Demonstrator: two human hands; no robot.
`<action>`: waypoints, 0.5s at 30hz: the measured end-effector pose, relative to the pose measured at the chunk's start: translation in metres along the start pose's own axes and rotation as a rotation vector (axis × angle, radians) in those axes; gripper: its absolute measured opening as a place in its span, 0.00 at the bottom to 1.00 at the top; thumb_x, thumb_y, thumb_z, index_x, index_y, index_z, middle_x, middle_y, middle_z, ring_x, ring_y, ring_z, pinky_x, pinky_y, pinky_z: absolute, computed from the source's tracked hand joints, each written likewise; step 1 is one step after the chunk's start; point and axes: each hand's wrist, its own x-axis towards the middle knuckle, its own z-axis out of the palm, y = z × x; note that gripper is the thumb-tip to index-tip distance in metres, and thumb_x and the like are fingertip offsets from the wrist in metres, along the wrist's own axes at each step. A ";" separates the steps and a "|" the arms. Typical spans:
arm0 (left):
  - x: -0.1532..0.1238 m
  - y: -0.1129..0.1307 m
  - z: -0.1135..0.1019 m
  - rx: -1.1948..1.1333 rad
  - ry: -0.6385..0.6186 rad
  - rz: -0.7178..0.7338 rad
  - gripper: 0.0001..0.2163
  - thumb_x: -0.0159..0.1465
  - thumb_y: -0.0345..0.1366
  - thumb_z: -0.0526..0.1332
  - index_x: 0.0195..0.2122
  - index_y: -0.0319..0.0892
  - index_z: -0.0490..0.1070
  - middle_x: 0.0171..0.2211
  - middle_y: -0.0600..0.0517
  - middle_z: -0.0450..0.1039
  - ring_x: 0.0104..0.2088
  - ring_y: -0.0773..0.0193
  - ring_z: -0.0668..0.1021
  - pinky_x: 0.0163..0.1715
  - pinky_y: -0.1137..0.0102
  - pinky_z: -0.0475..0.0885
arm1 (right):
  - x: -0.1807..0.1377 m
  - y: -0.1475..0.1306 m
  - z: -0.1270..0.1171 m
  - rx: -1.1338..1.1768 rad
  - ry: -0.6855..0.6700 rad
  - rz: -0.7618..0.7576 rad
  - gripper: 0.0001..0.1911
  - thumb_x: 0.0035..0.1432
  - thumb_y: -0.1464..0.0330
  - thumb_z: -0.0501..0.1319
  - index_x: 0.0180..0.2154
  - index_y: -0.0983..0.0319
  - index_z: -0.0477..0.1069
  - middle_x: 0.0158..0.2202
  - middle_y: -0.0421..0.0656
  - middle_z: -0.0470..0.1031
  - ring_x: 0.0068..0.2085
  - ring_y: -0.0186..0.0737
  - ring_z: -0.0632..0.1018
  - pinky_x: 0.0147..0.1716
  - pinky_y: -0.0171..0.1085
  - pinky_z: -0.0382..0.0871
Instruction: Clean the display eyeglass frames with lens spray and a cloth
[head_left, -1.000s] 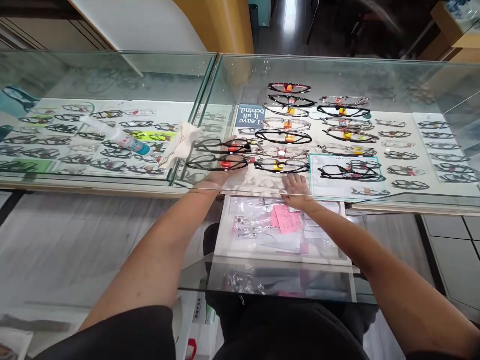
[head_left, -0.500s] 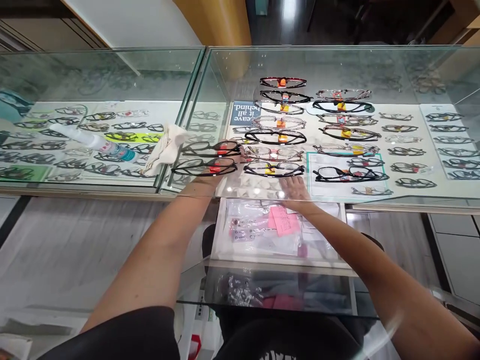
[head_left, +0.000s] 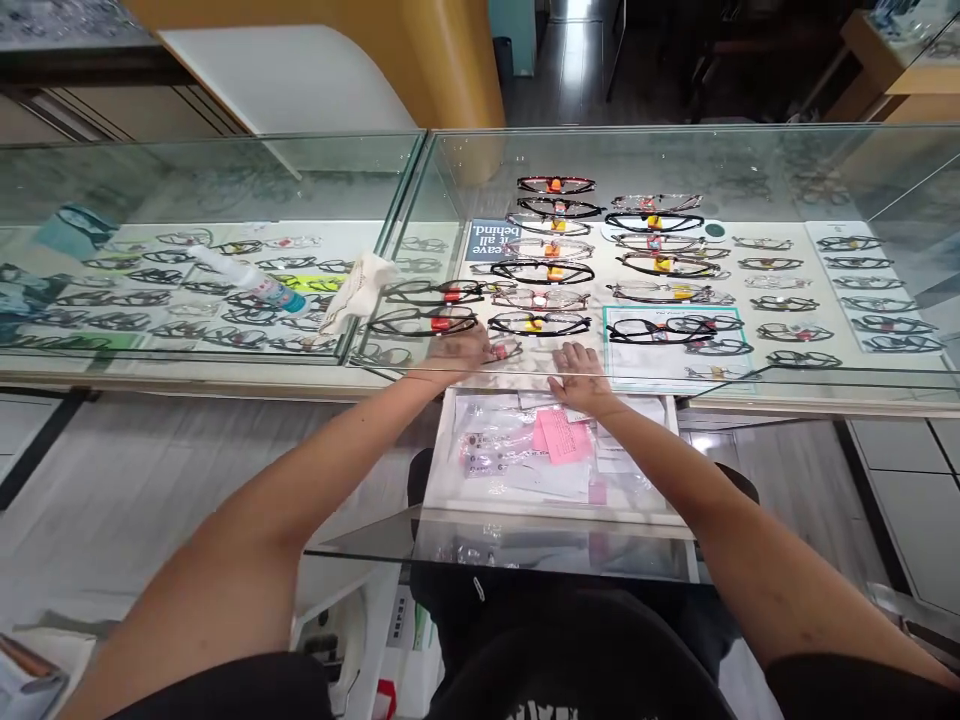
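My left hand (head_left: 459,347) is inside the glass display case, under its top. Its fingers are closed on one end of a pair of glasses (head_left: 502,350) with a reddish tag, partly hidden by the hand. Just above that hand, black-framed glasses (head_left: 424,321) with a red tag lie on the glass top. My right hand (head_left: 581,375) rests palm down inside the case near its front edge, fingers spread, holding nothing. Between and beyond the hands stand rows of glasses, among them a black pair (head_left: 540,324) with a yellow tag.
An open drawer (head_left: 433,480) below the case holds plastic bags and a pink card (head_left: 562,437). On the glass top to the left lie a spray bottle (head_left: 259,285) and a cream cloth (head_left: 360,290). A glass panel (head_left: 360,545) juts out over my lap.
My left hand has drawn back towards the front of the case, bringing the red-tagged glasses with it. My right hand stays near the front edge. The camera view has tilted up slightly.
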 end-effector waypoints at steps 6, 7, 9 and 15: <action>-0.100 0.017 -0.011 -0.008 -0.256 0.079 0.08 0.70 0.44 0.69 0.40 0.46 0.82 0.55 0.46 0.82 0.65 0.41 0.75 0.71 0.44 0.62 | 0.000 0.001 0.008 -0.029 0.040 -0.001 0.39 0.77 0.52 0.48 0.76 0.69 0.63 0.78 0.65 0.63 0.74 0.71 0.64 0.72 0.62 0.55; -0.119 0.021 -0.019 -0.062 -0.342 0.110 0.11 0.71 0.48 0.67 0.40 0.47 0.83 0.55 0.47 0.81 0.63 0.42 0.75 0.70 0.46 0.63 | 0.000 0.000 0.009 -0.031 0.042 0.002 0.39 0.77 0.52 0.48 0.76 0.69 0.63 0.78 0.65 0.63 0.75 0.71 0.64 0.72 0.62 0.55; -0.154 0.030 -0.043 -0.198 -0.456 0.164 0.18 0.72 0.56 0.64 0.43 0.48 0.83 0.55 0.47 0.81 0.61 0.45 0.76 0.68 0.51 0.66 | 0.000 0.000 0.011 -0.034 0.047 0.005 0.39 0.77 0.52 0.47 0.76 0.69 0.64 0.79 0.64 0.62 0.75 0.71 0.64 0.73 0.62 0.54; -0.187 0.045 -0.166 -0.103 -0.224 0.193 0.28 0.69 0.69 0.61 0.44 0.49 0.83 0.61 0.51 0.77 0.63 0.46 0.76 0.69 0.54 0.67 | 0.000 0.001 0.012 -0.037 0.061 -0.003 0.39 0.76 0.52 0.47 0.75 0.70 0.65 0.78 0.65 0.64 0.74 0.71 0.64 0.72 0.62 0.55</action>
